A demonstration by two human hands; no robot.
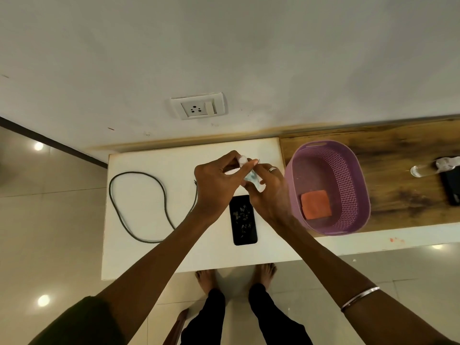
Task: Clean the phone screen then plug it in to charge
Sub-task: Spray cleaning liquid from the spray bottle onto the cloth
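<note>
At the left of the frame the cable (pixel 139 207) lay looped on the white bench (pixel 149 257). At centre my left hand (pixel 216 185) pinched the cap (pixel 242 160) of a small bottle (pixel 252 179), while my right hand (pixel 270 192) curled round the bottle's body, both hands close together above the phone (pixel 244 220). The phone lay flat, screen up, on the bench below them. Above, a socket (pixel 198 108) sat in the wall. To the right a purple basket (pixel 358 195) held an orange cloth (pixel 316 204).
</note>
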